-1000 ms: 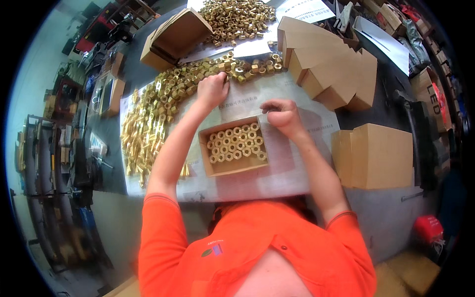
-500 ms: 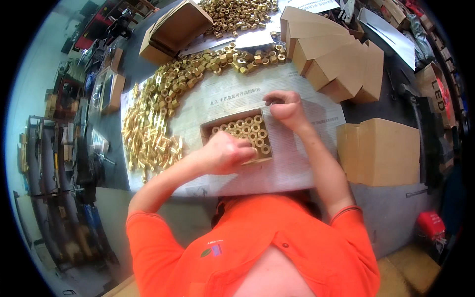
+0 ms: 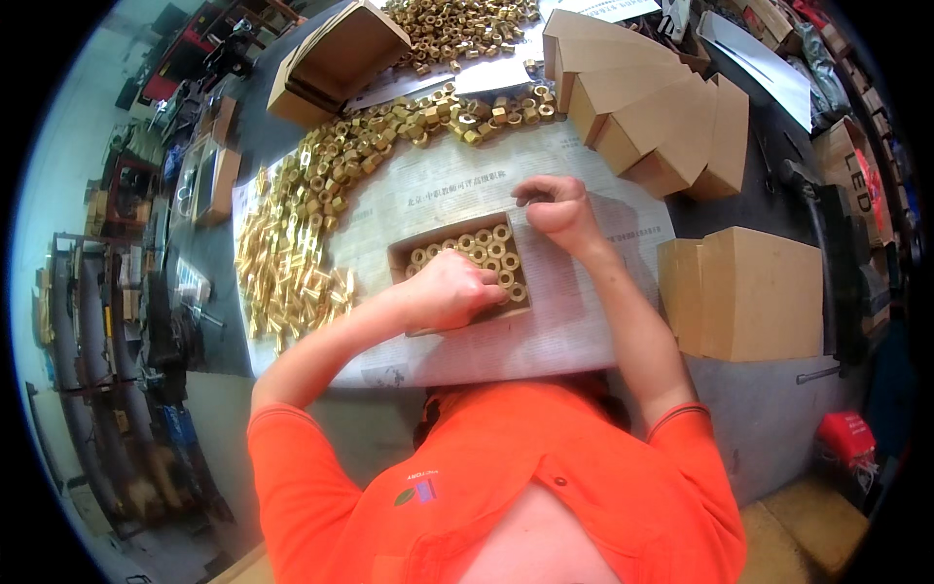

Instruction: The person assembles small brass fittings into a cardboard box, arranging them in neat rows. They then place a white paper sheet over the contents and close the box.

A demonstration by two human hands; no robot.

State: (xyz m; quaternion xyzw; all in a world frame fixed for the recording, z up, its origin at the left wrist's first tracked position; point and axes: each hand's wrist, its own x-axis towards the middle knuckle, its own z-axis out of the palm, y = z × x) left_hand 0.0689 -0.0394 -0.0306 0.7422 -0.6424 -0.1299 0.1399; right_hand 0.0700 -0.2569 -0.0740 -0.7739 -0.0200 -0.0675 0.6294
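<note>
A small open cardboard box (image 3: 398, 257) stands on the newspaper, with rows of brass nuts (image 3: 498, 250) lying flat in it, holes up. My left hand (image 3: 449, 295) is over the box's near left part, fingers pinched down among the nuts. It covers part of the rows, and whatever is between its fingertips is hidden. Just beyond the box's far right corner my right hand (image 3: 558, 208) hovers with fingers curled in. What it may hold cannot be made out.
Loose brass nuts (image 3: 375, 131) curve across the far side, with slender brass fittings (image 3: 287, 277) heaped at left. Another nut pile (image 3: 457, 29) lies farther back. An open carton (image 3: 341, 54) stands far left; folded cartons (image 3: 662, 122) and a brown carton (image 3: 749, 292) are at right.
My left hand has shifted slightly within the box, its fingers staying down at the nuts. My right hand keeps its curled pose. The whole view has moved a little.
</note>
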